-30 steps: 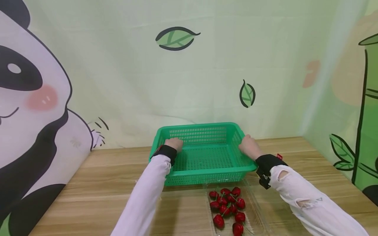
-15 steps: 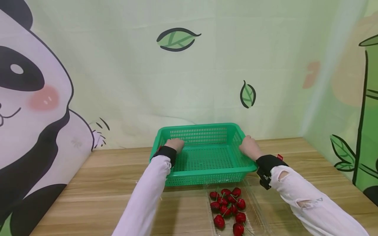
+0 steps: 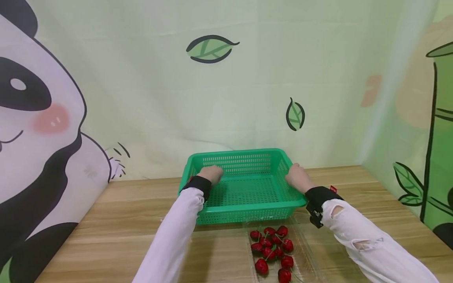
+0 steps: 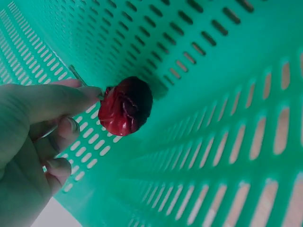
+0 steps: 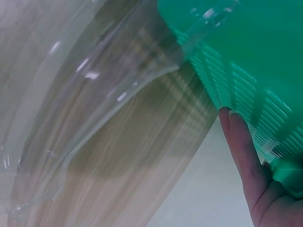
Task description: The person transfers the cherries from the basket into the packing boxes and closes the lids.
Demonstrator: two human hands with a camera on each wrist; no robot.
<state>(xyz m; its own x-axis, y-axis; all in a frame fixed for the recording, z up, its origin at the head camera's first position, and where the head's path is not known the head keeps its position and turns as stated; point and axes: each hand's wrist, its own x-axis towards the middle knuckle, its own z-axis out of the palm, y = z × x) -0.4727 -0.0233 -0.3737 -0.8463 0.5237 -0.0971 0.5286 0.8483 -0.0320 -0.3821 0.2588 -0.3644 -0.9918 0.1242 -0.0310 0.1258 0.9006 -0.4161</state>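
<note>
At the left end of the green plastic basket, my left hand is held over the inside. Thumb and forefinger pinch a dark red cherry by its stem in the left wrist view; the head view hides this cherry behind the hand. My right hand grips the basket's right rim, its fingers against the outer wall in the right wrist view. Several more red cherries with stems lie in a clear plastic tray in front of the basket.
The basket and tray stand on a wood-grain table. Behind the table hangs a pale green cloth backdrop with a panda, leaves and bamboo printed on it. The basket's back edge is near this cloth.
My left hand has shifted slightly to the right inside the basket. My right hand keeps its grip on the rim, and the basket and tray stay in place.
</note>
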